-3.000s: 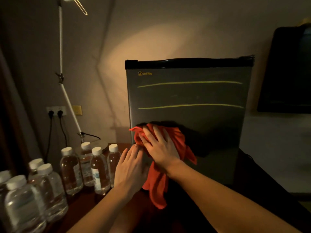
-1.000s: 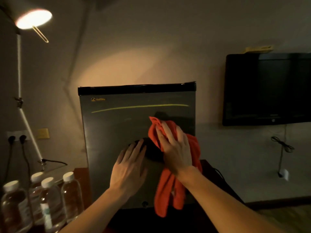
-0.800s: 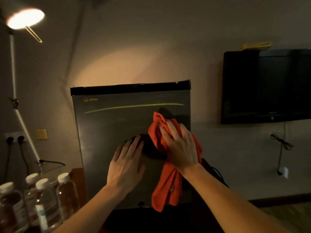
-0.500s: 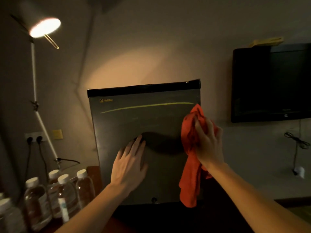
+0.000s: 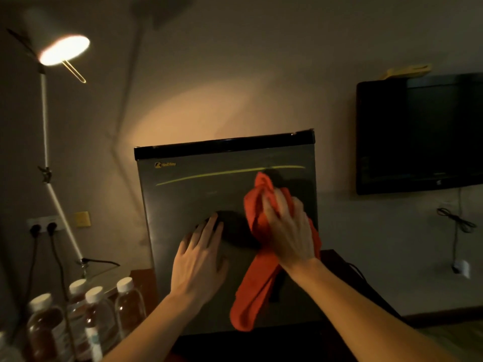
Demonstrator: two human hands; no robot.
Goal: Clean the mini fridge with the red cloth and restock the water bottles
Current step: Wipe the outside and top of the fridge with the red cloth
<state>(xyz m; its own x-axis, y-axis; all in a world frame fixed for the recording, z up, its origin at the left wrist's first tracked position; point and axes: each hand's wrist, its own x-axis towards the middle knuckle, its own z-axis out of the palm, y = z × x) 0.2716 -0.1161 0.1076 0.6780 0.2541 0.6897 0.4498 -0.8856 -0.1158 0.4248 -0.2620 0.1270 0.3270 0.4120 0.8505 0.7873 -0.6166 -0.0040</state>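
The dark grey mini fridge [image 5: 198, 199] stands in the middle with its door closed, on a dark wooden surface. My right hand [image 5: 287, 231] presses the red cloth [image 5: 257, 280] against the right half of the door; the cloth bunches above my fingers and hangs down below my wrist. My left hand [image 5: 201, 257] lies flat on the door to the left of it, fingers spread. Several clear water bottles [image 5: 99, 317] with white caps stand at the lower left.
A white lamp [image 5: 60, 48] on a jointed arm shines from the upper left. Wall sockets with two black plugs [image 5: 43, 227] sit behind the bottles. A dark wall-mounted TV [image 5: 423, 134] hangs to the right of the fridge, with a cable [image 5: 456, 220] below it.
My right hand has swept the red cloth from the door's right edge back toward the middle. My left hand stays flat on the door. The view has shifted slightly.
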